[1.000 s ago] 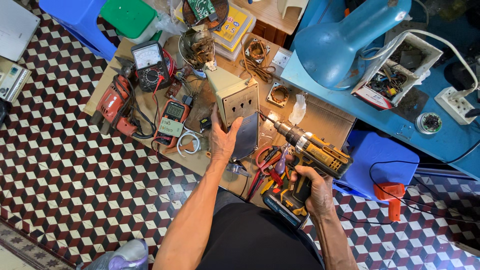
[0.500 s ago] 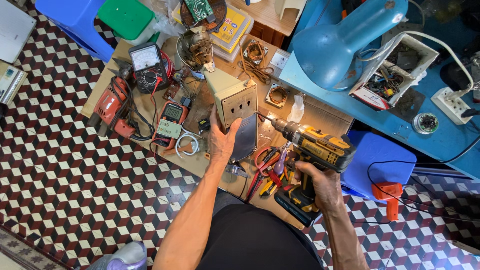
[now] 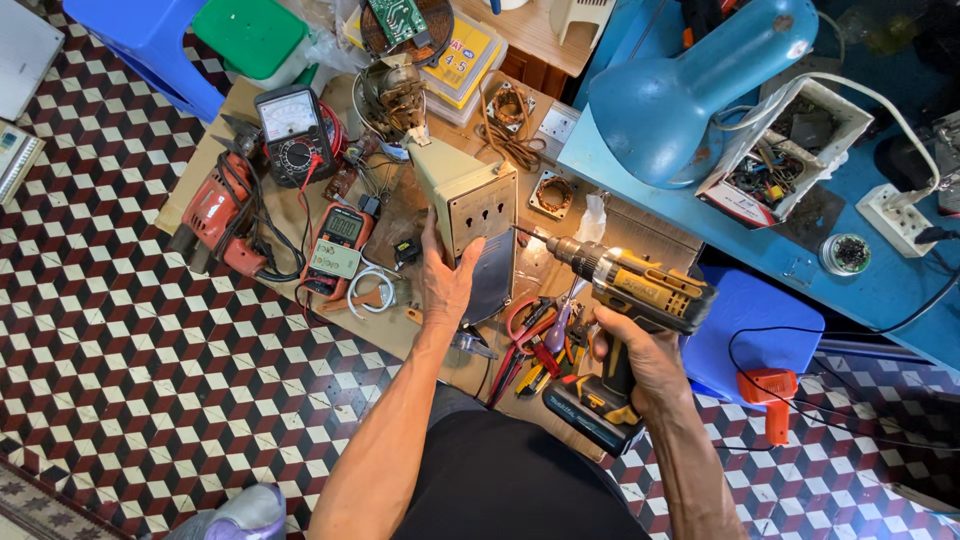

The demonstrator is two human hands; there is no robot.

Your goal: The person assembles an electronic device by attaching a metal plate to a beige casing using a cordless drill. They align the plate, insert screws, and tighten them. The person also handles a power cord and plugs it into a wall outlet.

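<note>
My left hand (image 3: 447, 278) grips the near side of a beige metal box (image 3: 470, 200) that stands on a low wooden board (image 3: 415, 335), with a grey panel leaning under the palm. My right hand (image 3: 640, 352) is closed on the handle of a yellow and black cordless drill (image 3: 640, 290). The drill's bit points left and its tip sits at the box's right edge. The drill's work light is lit.
Left of the box lie a red corded drill (image 3: 215, 215), an analogue meter (image 3: 290, 130) and an orange multimeter (image 3: 342, 245). Pliers and screwdrivers (image 3: 540, 345) lie near my right hand. A blue lamp (image 3: 690, 85) on a blue table (image 3: 880, 290), blue stools and checkered floor surround the board.
My right hand has brought the drill slightly left, so the bit tip now meets the box's right edge. My left hand stays on the box.
</note>
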